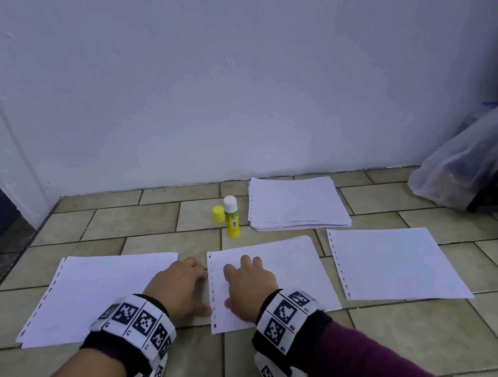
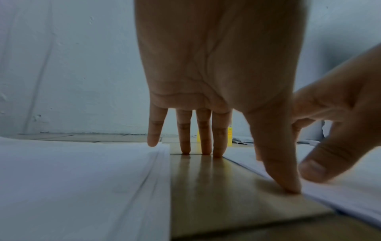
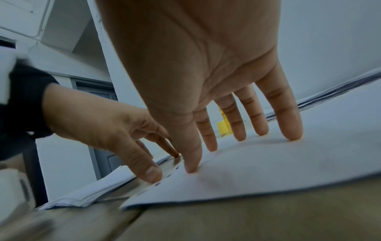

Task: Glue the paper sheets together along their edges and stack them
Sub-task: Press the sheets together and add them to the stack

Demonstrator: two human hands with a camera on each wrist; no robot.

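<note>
1. Right hand [image 1: 250,284] spread flat, fingers straight, pressing on the middle white punched-edge paper sheet [image 1: 287,276] on the beige tiled floor [image 1: 412,341].
2. Left hand [image 1: 180,288] open too, fingertips down on bare tile between the middle sheet and the left white paper pile [image 1: 95,294], thumb right at the sheet's punched edge.
3. Third white sheet [image 1: 390,263] off to the right, apart.
4. Uncapped yellow-green glue stick [image 1: 232,217] upright by the wall, yellow cap [image 1: 218,214] just beside it, thick white paper stack [image 1: 295,203] to its right.

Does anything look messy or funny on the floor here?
Only small things. The glue stick stands open, its yellow cap off beside it, so it may dry. The far paper stack is fanned unevenly. Nothing looks spilled or torn.
</note>
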